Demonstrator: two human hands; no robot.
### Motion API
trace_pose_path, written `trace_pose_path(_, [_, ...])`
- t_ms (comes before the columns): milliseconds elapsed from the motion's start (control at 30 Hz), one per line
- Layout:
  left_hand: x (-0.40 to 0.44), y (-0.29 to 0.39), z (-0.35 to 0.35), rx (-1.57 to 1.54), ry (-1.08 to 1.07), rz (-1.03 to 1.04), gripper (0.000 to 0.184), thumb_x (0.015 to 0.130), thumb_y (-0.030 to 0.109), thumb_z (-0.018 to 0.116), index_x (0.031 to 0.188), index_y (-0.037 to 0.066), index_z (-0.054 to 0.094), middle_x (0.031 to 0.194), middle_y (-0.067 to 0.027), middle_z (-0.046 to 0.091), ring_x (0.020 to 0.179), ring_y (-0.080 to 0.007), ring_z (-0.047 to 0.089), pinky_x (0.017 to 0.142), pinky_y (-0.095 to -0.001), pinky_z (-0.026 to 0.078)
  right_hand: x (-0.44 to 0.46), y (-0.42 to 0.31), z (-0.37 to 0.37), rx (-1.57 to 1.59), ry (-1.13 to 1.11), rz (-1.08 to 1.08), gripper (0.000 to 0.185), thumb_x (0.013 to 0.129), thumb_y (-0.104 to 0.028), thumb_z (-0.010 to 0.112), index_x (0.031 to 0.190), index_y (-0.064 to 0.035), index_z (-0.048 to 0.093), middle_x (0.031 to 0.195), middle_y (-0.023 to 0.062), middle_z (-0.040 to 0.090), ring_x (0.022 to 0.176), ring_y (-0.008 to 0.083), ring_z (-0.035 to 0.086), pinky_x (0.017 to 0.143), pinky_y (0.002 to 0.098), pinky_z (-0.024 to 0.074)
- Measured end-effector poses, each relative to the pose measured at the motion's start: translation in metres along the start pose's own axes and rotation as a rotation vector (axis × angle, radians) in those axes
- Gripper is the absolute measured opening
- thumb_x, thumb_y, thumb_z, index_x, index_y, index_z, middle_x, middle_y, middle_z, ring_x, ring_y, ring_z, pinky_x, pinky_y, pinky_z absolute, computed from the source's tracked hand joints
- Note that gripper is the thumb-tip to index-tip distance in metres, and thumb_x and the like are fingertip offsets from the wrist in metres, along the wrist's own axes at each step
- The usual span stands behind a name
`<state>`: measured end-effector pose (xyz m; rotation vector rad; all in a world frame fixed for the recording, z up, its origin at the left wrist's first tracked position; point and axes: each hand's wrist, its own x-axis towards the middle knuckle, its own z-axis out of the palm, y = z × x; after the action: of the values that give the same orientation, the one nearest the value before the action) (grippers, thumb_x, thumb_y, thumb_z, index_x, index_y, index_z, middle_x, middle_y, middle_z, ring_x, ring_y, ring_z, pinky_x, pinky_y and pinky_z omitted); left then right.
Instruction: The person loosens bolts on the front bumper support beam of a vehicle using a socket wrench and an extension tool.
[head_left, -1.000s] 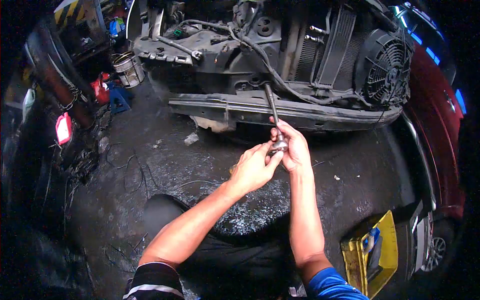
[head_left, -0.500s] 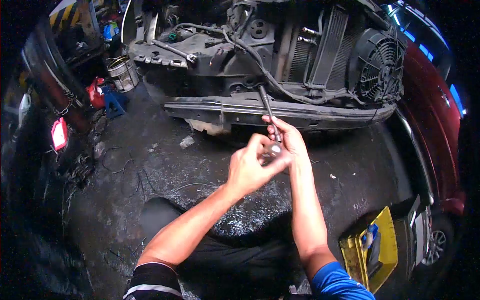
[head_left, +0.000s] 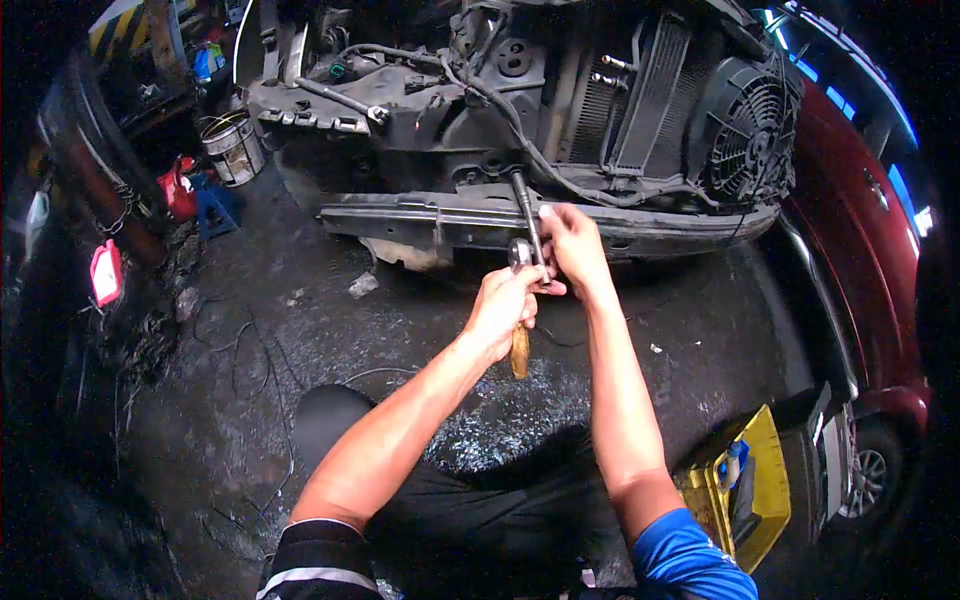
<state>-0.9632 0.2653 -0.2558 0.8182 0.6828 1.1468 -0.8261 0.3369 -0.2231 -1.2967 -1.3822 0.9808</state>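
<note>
Left hand closed round a yellow-handled steel ratchet, middle hidden, before the long grey metal bumper beam, slim steel bar crossing it, upper tip obscured, right hand beside the bar, grip unclear

Of bare hands there are two: one left hand and one right hand. I count one ratchet, one extension bar, one cooling fan, one bumper beam, one yellow crate, one pail, one blue jack stand and one red car.
</note>
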Motion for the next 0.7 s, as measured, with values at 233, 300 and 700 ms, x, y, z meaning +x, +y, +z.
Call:
trace_pose_path(233, [0.0, 0.016, 0.007, -0.083, 0.119, 0.014, 0.023, 0.099, 0.03, 0.063, 0.096, 0.01, 0.053, 0.076, -0.0036, 0.061, 0.049, -0.0044, 0.044, 0.044, -0.0217, 0.037, 0.055, -0.013, 0.026, -0.495, 0.146, -0.195, 0.044, 0.091, -0.028, 0.064, 0.124, 0.0008, 0.065, 0.113, 0.0261, 0.069, 0.11, 0.0377, 0.066, 0.097, 0.0424, 0.0494])
trace_pose_path(300, [0.003, 0.014, 0.004, -0.075, 0.137, 0.031, 0.023, 0.099, 0.029, 0.064, 0.097, 0.01, 0.053, 0.076, -0.0027, 0.061, 0.049, -0.0051, 0.046, 0.044, -0.0215, 0.037, 0.063, -0.009, 0.035, -0.469, 0.205, -0.178, 0.042, 0.089, -0.025, 0.065, 0.122, 0.0005, 0.066, 0.112, 0.0259, 0.069, 0.11, 0.0376, 0.066, 0.097, 0.0421, 0.0494])
trace_pose_path(700, [0.001, 0.013, -0.002, 0.024, 0.092, -0.062, 0.019, 0.101, 0.026, 0.059, 0.098, 0.008, 0.053, 0.073, -0.0023, 0.059, 0.052, -0.0081, 0.052, 0.044, -0.0234, 0.042, 0.099, 0.021, 0.042, -0.048, 0.184, -0.056, 0.036, 0.076, -0.015, 0.076, 0.108, 0.0017, 0.072, 0.102, 0.0163, 0.074, 0.095, 0.0237, 0.07, 0.089, 0.0344, 0.0517])
